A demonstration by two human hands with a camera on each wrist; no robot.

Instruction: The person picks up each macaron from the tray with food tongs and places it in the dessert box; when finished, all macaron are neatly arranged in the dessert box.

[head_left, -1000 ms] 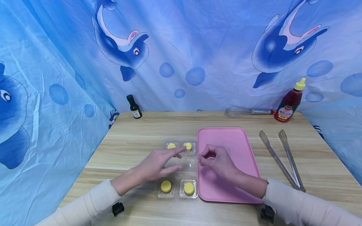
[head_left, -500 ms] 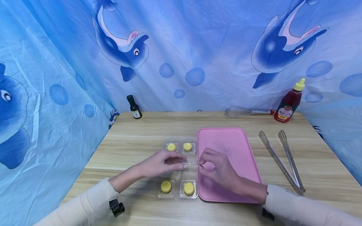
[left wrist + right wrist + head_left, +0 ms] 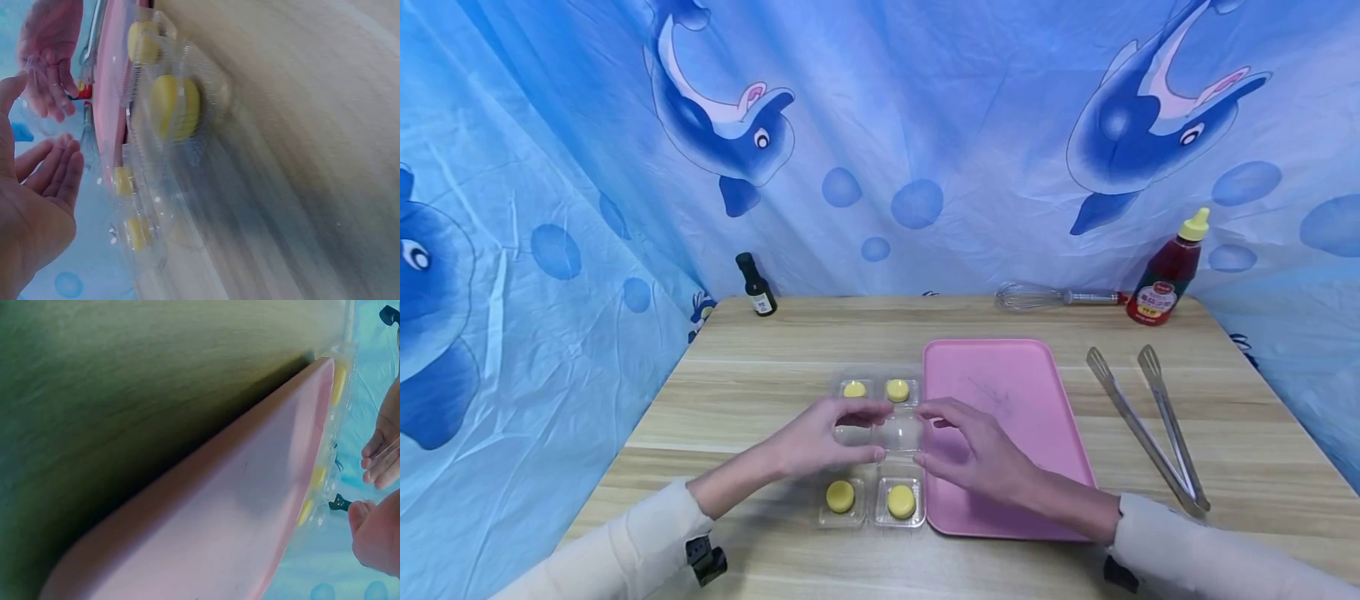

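Between my two hands is a clear square plastic lid [image 3: 900,433], faint against the table and the boxes. My left hand [image 3: 827,437] grips its left side, thumb nearer me and fingers at the far edge. From the right, my right hand [image 3: 981,458] holds the opposite side with thumb and fingers spread the same way. Just nearer me are two clear plastic boxes with a round yellow cake [image 3: 840,496] and another yellow cake [image 3: 901,501]. Beyond the hands, two more boxes contain a yellow cake [image 3: 854,389] and another yellow cake [image 3: 897,390].
Right of the boxes lies a pink tray [image 3: 1000,367], partly under my right forearm. Metal tongs [image 3: 1157,433] lie farther right. Along the back are a whisk [image 3: 1037,297], a red sauce bottle [image 3: 1165,279] and a small dark bottle [image 3: 756,285]. A blue dolphin-print curtain [image 3: 880,150] hangs behind.
My left fingers have gone from stretched over the far boxes to the lid's side. My right hand's pinch has widened, and the lid, seen edge-on half a second ago, now shows its face.
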